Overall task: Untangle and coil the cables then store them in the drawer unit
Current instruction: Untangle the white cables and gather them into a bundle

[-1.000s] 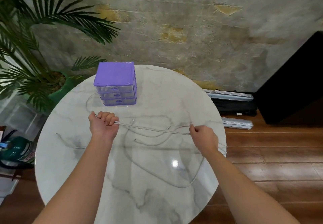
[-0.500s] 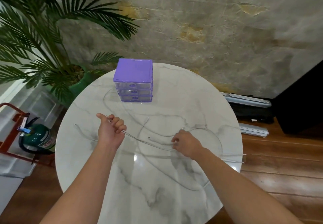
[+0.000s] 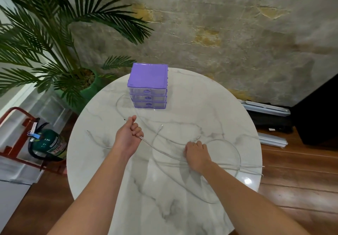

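Note:
Thin white cables (image 3: 161, 150) lie tangled in loops across the round marble table (image 3: 201, 113). My left hand (image 3: 129, 135) is closed in a fist around cable strands, and a plug end sticks out behind the thumb. A doubled strand runs from that fist down to my right hand (image 3: 196, 154), which rests palm down on the cables with its fingers curled on them. One big loop (image 3: 236, 148) lies right of the right hand, and loose ends reach the table's right edge. The purple drawer unit (image 3: 148, 85), with three clear drawers all shut, stands at the far side of the table.
A potted palm (image 3: 60, 51) stands beyond the table's left edge. A green cylinder on a red frame (image 3: 47, 144) sits on the floor at left. Metal bars and a black bag (image 3: 268, 117) lie on the wooden floor at right, against a rough wall.
My right hand has moved left along the strand and come down onto the table, closer to my left hand. The strand between them now sags. The camera has turned left.

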### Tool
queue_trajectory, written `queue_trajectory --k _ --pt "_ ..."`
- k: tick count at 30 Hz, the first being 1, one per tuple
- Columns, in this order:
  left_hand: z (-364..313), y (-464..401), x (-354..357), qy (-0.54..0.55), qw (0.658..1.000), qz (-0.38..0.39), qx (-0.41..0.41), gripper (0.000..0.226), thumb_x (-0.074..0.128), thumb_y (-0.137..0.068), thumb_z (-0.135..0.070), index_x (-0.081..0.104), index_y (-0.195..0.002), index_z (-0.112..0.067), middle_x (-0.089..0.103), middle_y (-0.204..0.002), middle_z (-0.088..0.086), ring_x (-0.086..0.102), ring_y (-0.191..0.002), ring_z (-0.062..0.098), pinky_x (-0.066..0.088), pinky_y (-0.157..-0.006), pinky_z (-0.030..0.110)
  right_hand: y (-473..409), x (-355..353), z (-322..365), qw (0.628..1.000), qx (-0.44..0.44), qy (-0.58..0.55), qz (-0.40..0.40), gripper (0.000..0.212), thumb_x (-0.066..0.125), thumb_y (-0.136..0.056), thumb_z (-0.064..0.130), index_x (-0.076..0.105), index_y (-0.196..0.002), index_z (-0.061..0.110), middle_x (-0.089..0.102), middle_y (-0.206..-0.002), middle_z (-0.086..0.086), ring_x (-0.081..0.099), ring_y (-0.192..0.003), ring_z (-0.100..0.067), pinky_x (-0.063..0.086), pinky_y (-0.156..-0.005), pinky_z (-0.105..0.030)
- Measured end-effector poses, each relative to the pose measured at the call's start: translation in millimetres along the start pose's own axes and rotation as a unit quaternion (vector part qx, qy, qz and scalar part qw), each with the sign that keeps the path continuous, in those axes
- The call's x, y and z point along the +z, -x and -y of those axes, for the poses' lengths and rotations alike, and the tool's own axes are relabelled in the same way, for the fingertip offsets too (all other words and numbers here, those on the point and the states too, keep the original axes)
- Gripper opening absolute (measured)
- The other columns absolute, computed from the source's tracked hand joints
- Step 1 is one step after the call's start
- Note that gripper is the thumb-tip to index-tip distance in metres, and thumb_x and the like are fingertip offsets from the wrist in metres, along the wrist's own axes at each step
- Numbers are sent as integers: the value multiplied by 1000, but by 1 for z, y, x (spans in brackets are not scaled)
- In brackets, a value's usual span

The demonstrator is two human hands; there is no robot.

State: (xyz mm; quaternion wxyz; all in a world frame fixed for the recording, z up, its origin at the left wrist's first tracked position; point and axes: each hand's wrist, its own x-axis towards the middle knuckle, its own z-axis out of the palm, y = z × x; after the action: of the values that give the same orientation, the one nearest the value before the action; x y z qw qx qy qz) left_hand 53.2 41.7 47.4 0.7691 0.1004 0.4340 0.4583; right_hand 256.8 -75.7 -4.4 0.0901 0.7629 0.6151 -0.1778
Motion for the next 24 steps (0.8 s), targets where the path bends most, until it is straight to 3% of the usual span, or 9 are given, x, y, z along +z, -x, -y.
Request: queue_trajectory --k 2,5,9,11,14,16,18,21,24 --pt "-3 1 2 0 1000 -1 6 26 36 -106 -26 55 -91 -16 28 -50 -9 25 -39 5 26 -41 15 -3 -13 9 990 17 -138 -23 10 32 -102 19 41 -105 16 64 -94 -6 57 -90 -28 35 -82 -35" --pt "-7 3 5 -8 1000 -4 11 27 36 -106 -29 56 -95 -15 29 -55 -8 26 -42 5 28 -51 17 -9 -31 24 949 39 -312 -29 15 33 -103 26 43 -104 15 53 -72 0 50 -67 -22 43 -69 -37" --pt "-12 6 9 -30 999 -13 6 29 38 -105 -30 60 -98 -13 42 -69 -3 39 -49 7 40 -62 20 -13 -60 45 899 59 -430 -62 30 37 -102 27 56 -108 6 62 -92 -7 55 -82 -22 43 -75 -34" --pt "-13 8 11 -56 998 -17 3 30 38 -105 -29 61 -103 -10 47 -73 0 45 -59 9 47 -70 23 -12 -73 55 867 37 -490 -85 30 37 -101 24 58 -106 3 63 -99 -9 53 -80 -17 41 -72 -29" --pt "-13 11 11 -88 996 6 -1 36 33 -106 -31 59 -119 -8 58 -84 3 56 -73 13 51 -77 29 -6 -88 71 834 -19 -539 -114 22 43 -100 21 60 -99 8 57 -80 7 46 -64 -2 37 -60 -15" --pt "-13 14 10 -90 995 40 -5 39 31 -106 -32 54 -125 -8 65 -105 6 63 -92 17 51 -80 32 -4 -89 80 834 -59 -537 -114 18 49 -99 23 64 -96 13 57 -76 13 48 -64 1 40 -66 -17" --pt "-16 16 11 -84 993 83 -6 40 28 -106 -33 49 -130 -9 64 -122 8 63 -109 20 50 -89 34 -4 -82 85 850 -87 -509 -103 16 52 -99 24 66 -96 17 64 -89 8 51 -72 1 42 -74 -21" --pt "-18 20 13 -97 987 127 -3 43 23 -106 -36 44 -135 -13 65 -124 2 60 -118 18 46 -98 34 -3 -72 87 874 -85 -470 -92 19 51 -99 26 69 -103 20 63 -100 2 53 -85 -4 39 -80 -20" --pt "-15 22 13 -131 980 146 8 47 18 -106 -38 40 -140 -14 66 -124 -3 58 -121 16 39 -106 34 -2 -71 87 888 -81 -444 -85 22 51 -99 28 71 -106 21 58 -94 3 53 -87 -9 39 -80 -22"
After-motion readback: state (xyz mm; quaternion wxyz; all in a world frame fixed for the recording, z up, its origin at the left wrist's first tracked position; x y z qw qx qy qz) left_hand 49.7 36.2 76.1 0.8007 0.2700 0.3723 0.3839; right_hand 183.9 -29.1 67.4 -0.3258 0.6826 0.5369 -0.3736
